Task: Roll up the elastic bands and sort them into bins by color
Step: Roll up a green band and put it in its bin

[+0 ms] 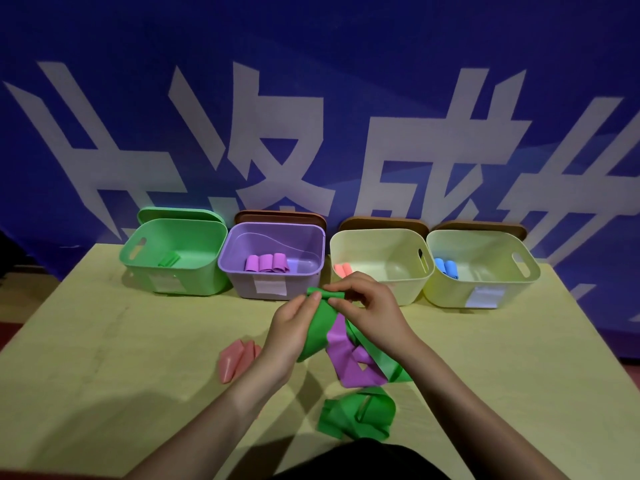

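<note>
Four bins stand in a row at the table's [104, 341] far edge. Lids behind them are mostly hidden, and the white labels on their fronts are unreadable. The green bin [173, 233] holds one green roll; the purple bin [273, 237] three purple rolls; the left cream bin [381, 244] two pink rolls, partly hidden by the right hand [367, 306]; the right cream bin [485, 247] two blue rolls. Both hands, left hand [294, 323] included, pinch the rolled end of a green band [318, 327] above the table. Beneath lie a purple band [349, 362], a second green band [356, 414] and a pink band [235, 358], partly covered by the left wrist.
</note>
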Motion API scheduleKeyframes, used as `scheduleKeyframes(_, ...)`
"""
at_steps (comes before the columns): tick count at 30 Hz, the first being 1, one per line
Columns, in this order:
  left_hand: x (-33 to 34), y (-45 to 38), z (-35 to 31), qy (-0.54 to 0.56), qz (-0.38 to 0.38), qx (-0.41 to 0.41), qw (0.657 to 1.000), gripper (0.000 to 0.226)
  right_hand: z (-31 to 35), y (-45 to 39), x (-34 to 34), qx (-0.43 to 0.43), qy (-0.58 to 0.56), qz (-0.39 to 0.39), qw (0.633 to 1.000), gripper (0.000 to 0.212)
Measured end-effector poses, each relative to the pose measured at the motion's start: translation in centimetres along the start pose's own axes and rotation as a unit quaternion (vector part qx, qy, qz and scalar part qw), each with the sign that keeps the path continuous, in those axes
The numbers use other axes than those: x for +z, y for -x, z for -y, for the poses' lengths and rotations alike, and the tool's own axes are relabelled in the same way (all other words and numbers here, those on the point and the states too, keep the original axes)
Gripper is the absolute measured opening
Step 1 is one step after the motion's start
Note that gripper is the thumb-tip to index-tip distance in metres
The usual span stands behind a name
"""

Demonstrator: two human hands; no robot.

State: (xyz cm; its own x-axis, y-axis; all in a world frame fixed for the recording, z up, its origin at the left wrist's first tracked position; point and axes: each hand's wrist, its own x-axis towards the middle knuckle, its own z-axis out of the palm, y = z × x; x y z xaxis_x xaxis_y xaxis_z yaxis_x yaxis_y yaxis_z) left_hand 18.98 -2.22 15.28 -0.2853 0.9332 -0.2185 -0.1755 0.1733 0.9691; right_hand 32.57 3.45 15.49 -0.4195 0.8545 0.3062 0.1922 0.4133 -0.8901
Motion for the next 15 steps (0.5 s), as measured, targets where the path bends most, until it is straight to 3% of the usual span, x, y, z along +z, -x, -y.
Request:
scheduleKeyframes(5,-0.6,-0.4,0.1,-0.016,0.029,0.02,0.999,0.019,0.4,1.0,0.1,0.084,-0.107,0.021,0.99,0.024)
scheduleKeyframes(9,-0.7,-0.6,0.3,-0.066,0.065,0.041,0.995,0.018,0.0,1.4,0.4,0.11,-0.117,0.007,0.987,0.025)
scheduleKeyframes(15,-0.9,-1.4,1.1,-0.179,0.048,0.033,0.982,0.028,-0.7,1.7,0.6,0.081,-0.024,-0.015,0.996,0.03)
